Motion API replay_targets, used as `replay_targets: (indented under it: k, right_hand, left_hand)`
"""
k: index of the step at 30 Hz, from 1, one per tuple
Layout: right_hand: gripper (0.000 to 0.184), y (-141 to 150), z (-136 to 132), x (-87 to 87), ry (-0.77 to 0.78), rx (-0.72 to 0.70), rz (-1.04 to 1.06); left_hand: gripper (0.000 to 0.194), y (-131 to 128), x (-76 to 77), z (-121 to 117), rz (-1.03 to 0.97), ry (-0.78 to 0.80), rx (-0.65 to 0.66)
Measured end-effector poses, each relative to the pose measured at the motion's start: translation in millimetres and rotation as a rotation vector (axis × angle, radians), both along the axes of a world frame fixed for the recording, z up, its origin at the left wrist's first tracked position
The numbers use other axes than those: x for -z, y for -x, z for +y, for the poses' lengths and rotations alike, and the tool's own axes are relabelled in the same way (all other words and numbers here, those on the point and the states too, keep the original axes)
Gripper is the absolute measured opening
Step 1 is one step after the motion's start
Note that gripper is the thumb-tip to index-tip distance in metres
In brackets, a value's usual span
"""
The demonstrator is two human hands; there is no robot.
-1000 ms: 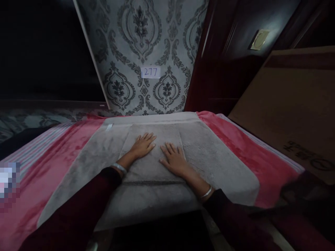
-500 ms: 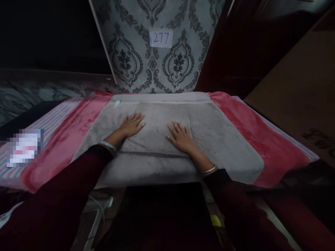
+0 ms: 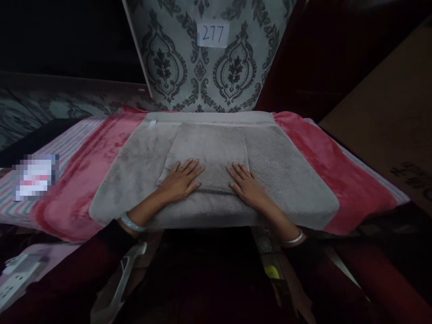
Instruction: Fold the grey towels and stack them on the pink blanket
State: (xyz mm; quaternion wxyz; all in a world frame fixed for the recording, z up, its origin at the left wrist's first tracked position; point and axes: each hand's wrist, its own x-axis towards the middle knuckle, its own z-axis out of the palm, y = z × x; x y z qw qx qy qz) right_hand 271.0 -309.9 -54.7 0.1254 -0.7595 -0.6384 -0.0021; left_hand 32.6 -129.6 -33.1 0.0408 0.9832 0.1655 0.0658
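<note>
A folded grey plush cloth [image 3: 211, 146] lies as a flat rectangle on a larger grey plush cloth [image 3: 290, 180] of the same colour. My left hand [image 3: 180, 181] rests flat with fingers spread over the near left corner of the folded piece. Near its front right corner, my right hand [image 3: 248, 183] presses down, palm lowered and fingers apart. Neither hand grips anything. A small white tag [image 3: 153, 123] shows at the far left of the larger cloth.
Beneath the grey cloth is a pink-red blanket [image 3: 312, 166] over striped fabric [image 3: 65, 144]. A dark screen [image 3: 67, 40] stands at the left and a cardboard box [image 3: 388, 108] at the right. A paper marked 277 [image 3: 212, 33] is on the patterned wall. A power strip [image 3: 18, 279] lies lower left.
Both hands have slid toward me, from the middle of the folded cloth to its near corners. The folded cloth's near edge looks flatter. The camera view has tipped down slightly.
</note>
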Motion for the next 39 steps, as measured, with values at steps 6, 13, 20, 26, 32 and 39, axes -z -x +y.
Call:
replay_targets:
  k: [6, 13, 20, 26, 32, 39]
  right_hand:
    - [0.062, -15.0, -23.5, 24.6, -0.204, 0.095, 0.2]
    - [0.071, -18.4, -15.5, 22.8, -0.408, 0.268, 0.572]
    - [0.08, -21.2, -12.0, 4.9, -0.355, 0.354, 0.831]
    - [0.077, -18.5, -10.0, -2.2, -0.344, 0.307, 0.947]
    - [0.066, -14.2, -11.1, 3.4, -0.413, 0.314, 1.011]
    - [0.061, -15.9, -17.2, 7.3, -0.405, 0.317, 0.875]
  left_hand:
    - [0.058, 44.5, 9.6, 28.0, -0.182, 0.085, -0.153]
    - [0.047, 60.1, 18.6, 48.0, -0.684, 0.494, -0.48]
    - [0.065, 44.9, 2.0, 57.7, -0.651, 0.799, -0.514]
    - [0.086, 42.7, 1.5, 53.8, -0.646, 0.951, -0.481]
    - [0.08, 40.9, 7.9, 46.5, -0.702, 0.986, -0.466]
    - [0.06, 42.3, 9.1, 43.3, -0.701, 0.842, -0.447]
